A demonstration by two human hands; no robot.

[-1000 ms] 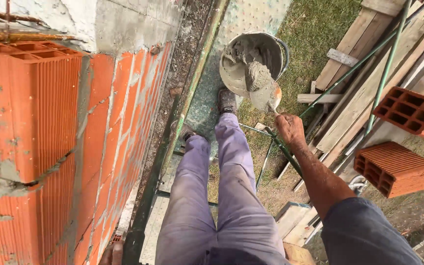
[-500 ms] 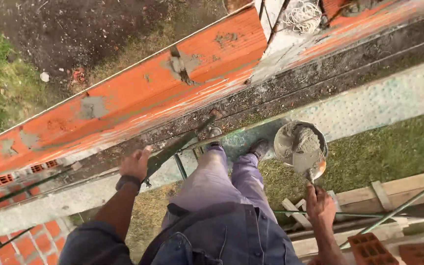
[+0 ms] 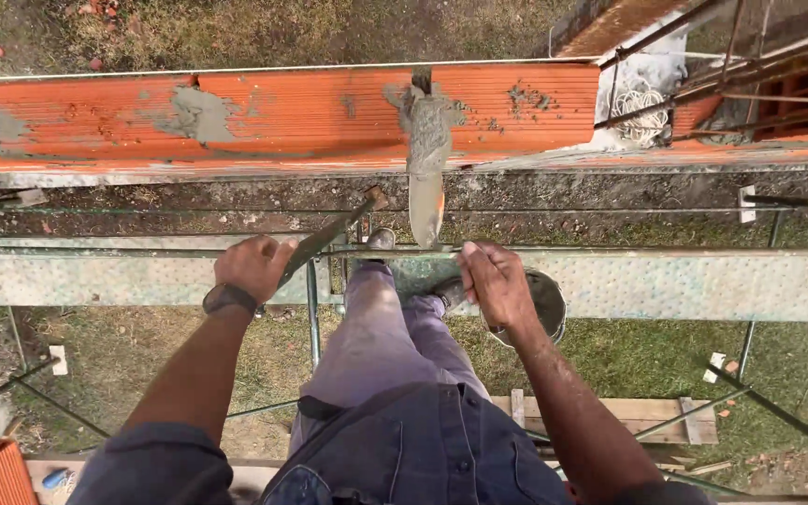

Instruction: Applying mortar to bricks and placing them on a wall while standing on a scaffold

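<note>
Trowel risen, wet grey mortar, ribbed brick

Left hand: closed in a fist, knuckles up, a dark band at the wrist.
Left arm: bare forearm stretched forward, sleeve at the elbow.
Right hand: fingers curled down in a grip, back of hand up.
Right arm: extended forward, nearly straight.
Legs: standing, seen from above between both arms.

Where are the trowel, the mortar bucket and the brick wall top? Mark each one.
trowel [image 3: 425,201]: head view, on its mortar-coated blade.
mortar bucket [image 3: 550,301]: head view, on its rim beside the right hand.
brick wall top [image 3: 273,112]: head view, on bare orange brick.
</note>
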